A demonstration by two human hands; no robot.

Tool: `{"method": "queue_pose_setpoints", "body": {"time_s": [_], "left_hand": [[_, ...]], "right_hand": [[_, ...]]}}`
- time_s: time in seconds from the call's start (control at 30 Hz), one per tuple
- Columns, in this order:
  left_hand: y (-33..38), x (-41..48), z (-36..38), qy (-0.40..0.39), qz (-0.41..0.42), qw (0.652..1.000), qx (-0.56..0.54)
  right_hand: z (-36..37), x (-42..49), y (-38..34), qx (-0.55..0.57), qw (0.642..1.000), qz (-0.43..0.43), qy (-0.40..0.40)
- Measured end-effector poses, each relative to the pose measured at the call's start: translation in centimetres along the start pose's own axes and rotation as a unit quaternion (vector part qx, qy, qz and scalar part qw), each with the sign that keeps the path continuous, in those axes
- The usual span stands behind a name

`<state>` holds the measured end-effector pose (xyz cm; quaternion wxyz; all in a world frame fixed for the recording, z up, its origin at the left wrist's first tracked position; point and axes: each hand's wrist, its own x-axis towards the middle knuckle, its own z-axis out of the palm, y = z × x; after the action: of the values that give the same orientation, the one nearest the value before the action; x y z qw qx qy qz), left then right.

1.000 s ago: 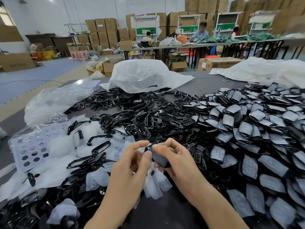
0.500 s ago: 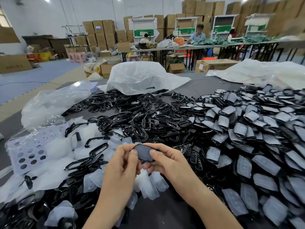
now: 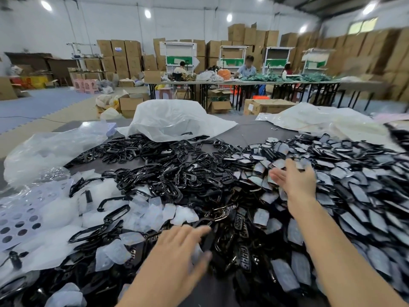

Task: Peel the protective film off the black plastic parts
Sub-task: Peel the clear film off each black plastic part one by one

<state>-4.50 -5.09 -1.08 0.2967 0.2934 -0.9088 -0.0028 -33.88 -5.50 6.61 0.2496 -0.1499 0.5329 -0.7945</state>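
Covering the whole right side of the dark table (image 3: 250,131) is the heap of filmed parts (image 3: 354,196), flat black pieces each with a greyish protective skin on its face. At the middle lies the smaller heap of bare parts (image 3: 177,180), glossy black frames and button pieces showing no film, and behind it a crumpled white bag (image 3: 172,120). Nearer and to the left, the peeled film scraps (image 3: 155,213) lie in a pale drift beside a perforated sheet (image 3: 20,218).

The right hand (image 3: 294,180) is stretched out over the near edge of the filmed heap, palm down, fingers straight and spread, grasping nothing (whether the fingertips touch a piece is lost in blur). The left hand (image 3: 181,247) hovers low over the near parts, fingers loose and splayed, likewise released. A dark piece lies just under its fingertips, but no grip on it shows.

Judging by this, the person is between pieces, and the step in hand is fetching a fresh filmed part. The next move calls for pinching a single piece out from overlapping, slippery neighbours, bringing it to the left hand, then finding a film edge or corner to lift with a nail. Most of the filmed heap is not yet peeled.
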Motion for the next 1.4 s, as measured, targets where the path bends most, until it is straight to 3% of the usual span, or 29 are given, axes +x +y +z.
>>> {"method": "queue_pose_setpoints", "body": {"time_s": [0.1, 0.23, 0.33, 0.47, 0.63, 0.7, 0.8, 0.87, 1.03, 1.17, 1.27, 1.33, 1.4], "left_hand": [[-0.7, 0.0, 1.0, -0.037, 0.020, 0.995, 0.095], [-3.0, 0.3, 0.4, -0.030, -0.119, 0.979, 0.163], [-4.8, 0.2, -0.6, -0.018, -0.204, 0.966, 0.155], [-5.6, 0.2, -0.8, 0.003, -0.231, 0.963, 0.141], [-6.0, 0.1, -1.5, 0.067, -0.294, 0.949, 0.087], [-6.1, 0.1, -1.6, 0.084, -0.301, 0.948, 0.057], [-6.3, 0.2, -2.0, 0.098, -0.325, 0.941, 0.008], [-6.5, 0.3, -2.2, 0.104, -0.346, 0.932, -0.017], [-6.1, 0.1, -2.5, 0.125, -0.367, 0.922, -0.014], [-6.0, 0.1, -2.4, 0.064, -0.405, 0.911, 0.042], [-5.3, 0.1, -2.9, 0.077, -0.320, 0.943, 0.053], [-4.9, 0.0, -3.1, 0.077, -0.238, 0.966, 0.065], [-4.8, -0.2, -3.2, 0.041, -0.214, 0.973, 0.073]], "right_hand": [[-0.7, -1.8, 1.9, -0.075, 0.996, -0.025, -0.045], [1.8, -6.2, 5.3, -0.185, 0.965, -0.076, -0.170], [4.9, -8.5, 7.5, -0.329, 0.894, -0.152, -0.262], [8.9, -9.5, 9.4, -0.465, 0.777, -0.234, -0.353], [12.6, -9.0, 11.2, -0.634, 0.622, -0.264, -0.375], [13.1, -8.9, 11.7, -0.657, 0.602, -0.292, -0.347], [12.5, -9.1, 11.8, -0.644, 0.618, -0.337, -0.298], [11.5, -9.0, 11.5, -0.618, 0.650, -0.335, -0.288], [7.6, -9.1, 9.8, -0.424, 0.829, -0.249, -0.268], [5.1, -10.3, 8.7, -0.178, 0.940, -0.067, -0.285], [4.0, -11.2, 8.6, -0.006, 0.955, 0.067, -0.289], [3.8, -11.4, 8.7, 0.049, 0.949, 0.121, -0.287], [3.8, -11.4, 8.7, 0.075, 0.943, 0.152, -0.285]]}}
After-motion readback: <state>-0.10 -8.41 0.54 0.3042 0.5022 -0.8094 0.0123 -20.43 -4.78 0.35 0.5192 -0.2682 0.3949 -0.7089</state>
